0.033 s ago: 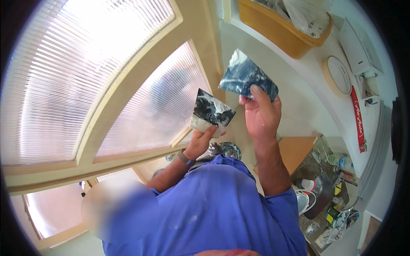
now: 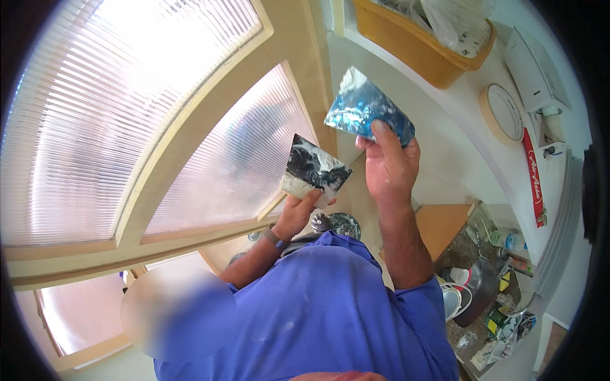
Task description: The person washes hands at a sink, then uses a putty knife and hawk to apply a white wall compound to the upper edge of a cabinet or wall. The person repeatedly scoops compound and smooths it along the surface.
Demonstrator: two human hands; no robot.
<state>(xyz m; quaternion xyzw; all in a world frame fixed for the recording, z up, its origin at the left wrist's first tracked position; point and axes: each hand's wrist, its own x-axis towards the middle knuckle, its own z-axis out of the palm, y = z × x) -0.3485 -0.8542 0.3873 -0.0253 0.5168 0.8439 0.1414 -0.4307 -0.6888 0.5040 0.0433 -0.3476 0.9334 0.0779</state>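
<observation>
My right hand (image 2: 391,165) is raised at the centre, its thumb and fingers pinching a blue flat putty spreader (image 2: 381,111) by its lower right corner. White putty is smeared on the spreader, thickest at its upper tip, and its face shines. Lower and to the left, my left hand (image 2: 298,214) grips a second putty spreader (image 2: 312,166) from below. This one is dark, with a thick white putty coat along its lower edge and streaks over its face. The two spreaders are close together but apart. The fingers behind each spreader are partly hidden.
Ribbed glass panes (image 2: 222,152) in a cream frame fill the left. A white curved shelf (image 2: 470,101) on the right bears an orange tub (image 2: 406,44), a tape roll (image 2: 505,111), a red strip (image 2: 534,178) and a white box (image 2: 534,70). Lower right, a bucket (image 2: 450,301) stands among clutter.
The blue spreader has tilted slightly in my right hand, and its face now catches bright light. My left hand and the dark spreader have barely shifted.
</observation>
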